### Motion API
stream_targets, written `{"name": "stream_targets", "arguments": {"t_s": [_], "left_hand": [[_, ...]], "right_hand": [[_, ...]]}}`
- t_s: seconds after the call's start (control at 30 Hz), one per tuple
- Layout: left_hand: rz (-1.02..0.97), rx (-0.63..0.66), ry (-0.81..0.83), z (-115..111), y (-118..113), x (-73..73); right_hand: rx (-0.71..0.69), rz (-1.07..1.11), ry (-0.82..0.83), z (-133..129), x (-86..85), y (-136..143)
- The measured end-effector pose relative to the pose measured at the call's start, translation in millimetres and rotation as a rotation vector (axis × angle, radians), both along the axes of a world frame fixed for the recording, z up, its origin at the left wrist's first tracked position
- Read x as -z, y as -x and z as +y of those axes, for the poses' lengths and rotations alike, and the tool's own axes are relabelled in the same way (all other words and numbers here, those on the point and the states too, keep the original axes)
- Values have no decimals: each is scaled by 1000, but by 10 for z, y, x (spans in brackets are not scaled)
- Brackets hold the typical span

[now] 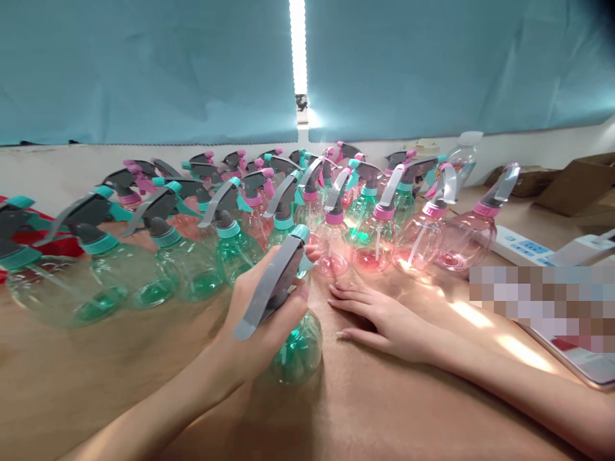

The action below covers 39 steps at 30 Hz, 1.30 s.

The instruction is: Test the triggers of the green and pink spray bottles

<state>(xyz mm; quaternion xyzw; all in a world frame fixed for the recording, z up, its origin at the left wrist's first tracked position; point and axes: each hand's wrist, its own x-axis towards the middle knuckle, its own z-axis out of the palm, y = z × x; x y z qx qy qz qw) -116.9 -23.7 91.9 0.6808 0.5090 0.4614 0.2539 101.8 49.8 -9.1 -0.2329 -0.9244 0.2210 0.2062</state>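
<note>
My left hand is wrapped round the neck of a green spray bottle with a grey and teal trigger head. That bottle is at the front of the group, just above or on the table; which of the two I cannot tell. Flat on the table to its right lies my right hand, fingers stretched out and holding nothing. Its fingertips are near a clear pink spray bottle. Left of my left hand stands a row of green spray bottles, the nearest being a green spray bottle with a teal collar.
Several more pink and green spray bottles crowd the back of the brown table. At the right are a white power strip, a phone with a blurred screen and a cardboard box. Something red lies behind the left bottles.
</note>
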Motion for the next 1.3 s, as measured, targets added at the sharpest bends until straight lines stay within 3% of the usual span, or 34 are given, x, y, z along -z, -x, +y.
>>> {"name": "stream_targets", "arguments": {"t_s": [0.37,0.97,1.1,1.3], "left_hand": [[0,-8,30,8,-14,-51],[-30,-92,-37,16,-35,35],[-2,-131,4,-143,-33,7],[26,-217,37,-599,60,-16]], "right_hand": [[-10,8,-12,-1,-9,-2],[-17,-13,-90,3,-43,14],[-14,-17,-93,-1,-12,17],[-13,-25,-95,4,15,12]]}}
